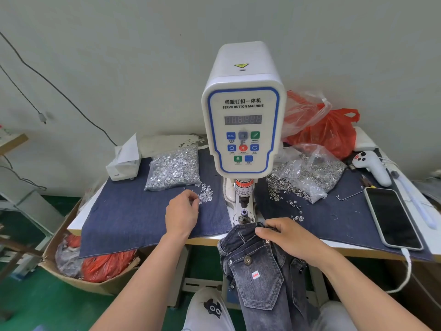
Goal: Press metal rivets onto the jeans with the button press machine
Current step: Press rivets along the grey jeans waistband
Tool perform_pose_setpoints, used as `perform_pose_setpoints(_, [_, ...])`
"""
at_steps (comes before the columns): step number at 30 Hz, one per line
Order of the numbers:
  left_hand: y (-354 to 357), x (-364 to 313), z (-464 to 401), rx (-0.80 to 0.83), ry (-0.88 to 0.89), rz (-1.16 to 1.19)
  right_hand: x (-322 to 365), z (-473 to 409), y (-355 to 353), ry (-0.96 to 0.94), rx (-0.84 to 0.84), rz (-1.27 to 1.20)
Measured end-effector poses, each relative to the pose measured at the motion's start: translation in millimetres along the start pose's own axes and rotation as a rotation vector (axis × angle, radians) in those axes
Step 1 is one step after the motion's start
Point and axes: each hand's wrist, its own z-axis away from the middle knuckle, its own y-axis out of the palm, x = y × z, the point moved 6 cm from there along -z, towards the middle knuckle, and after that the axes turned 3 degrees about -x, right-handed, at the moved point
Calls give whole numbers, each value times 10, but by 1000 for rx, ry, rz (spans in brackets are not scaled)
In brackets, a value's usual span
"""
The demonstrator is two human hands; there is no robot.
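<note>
The white servo button machine point(243, 120) stands at the table's middle, its lower die point(244, 215) bare. Dark grey jeans point(255, 266) hang from the table's front edge onto my lap, a back pocket facing up. My right hand point(286, 237) grips the top edge of the jeans just in front of the die. My left hand point(182, 212) reaches left of the machine, its fingertips curled at a small heap of loose silver rivets point(206, 194). Whether a rivet is pinched between them is hidden.
A clear bag of silver rivet pieces point(174, 167) lies behind my left hand. Open bags of ring-shaped rivet caps point(305, 175) spill to the machine's right. A phone point(393, 217), a white controller point(372, 166), red plastic bags point(331, 130) and a tissue box point(124, 161) sit around. Blue denim cloth point(133, 218) covers the table.
</note>
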Motion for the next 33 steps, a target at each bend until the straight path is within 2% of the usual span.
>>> perform_pose_setpoints(4, [8, 20, 22, 34, -43, 187, -15, 1, 1, 9, -4, 1])
perform_pose_setpoints(9, [16, -25, 146, 81, -159, 528, -24, -7, 6, -3, 5, -10])
perform_pose_setpoints(13, [124, -273, 367, 236, -99, 675, -2, -4, 5, -32, 5, -16])
perform_pose_setpoints(18, [283, -540, 602, 385, -1, 661, -10, -3, 7, -12, 5, -3])
perform_pose_setpoints(24, [315, -655, 630, 391, 21, 611, 12, 6, 4, -3, -9, -24])
perform_pose_setpoints(33, [217, -756, 572, 347, 157, 425, 23, 22, -4, -4, -17, -29])
